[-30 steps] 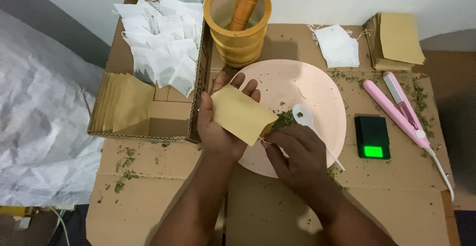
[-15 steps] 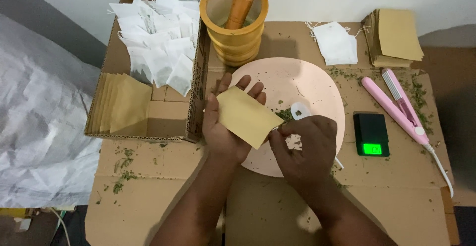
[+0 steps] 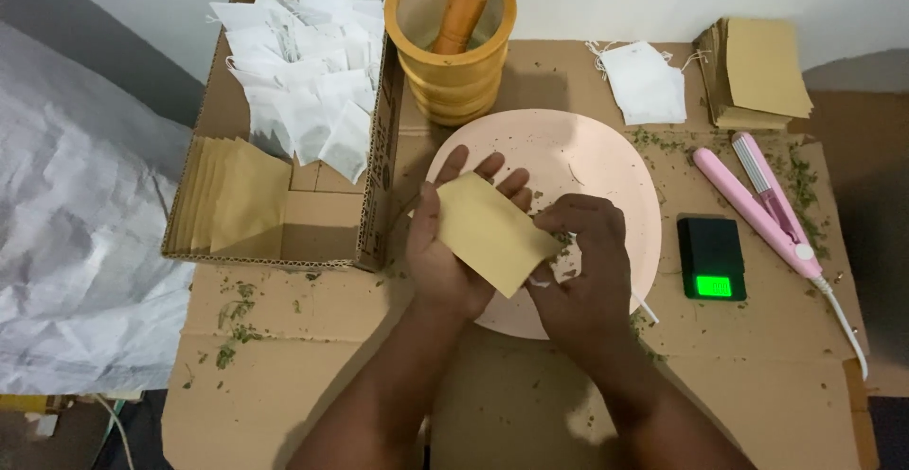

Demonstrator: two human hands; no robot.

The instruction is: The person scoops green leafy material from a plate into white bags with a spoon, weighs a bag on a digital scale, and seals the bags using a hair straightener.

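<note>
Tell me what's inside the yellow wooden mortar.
A wooden pestle leans inside the yellow wooden mortar, its handle sticking out past the rim. The inner wall looks bare, but the bottom is hidden by the rim and the pestle.

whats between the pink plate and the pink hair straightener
The small black scale, its green display lit, sits between plate and straightener in the head view.

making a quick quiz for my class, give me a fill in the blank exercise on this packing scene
1. The left hand holds a flat tan paper ____ over the round pink plate.
2. The wooden pestle stands inside the yellow wooden ____.
3. The small black scale shows a ____ lit display.
4. The open cardboard box holds tan envelopes and ____ sachets.

Missing words: envelope; mortar; green; white
</note>
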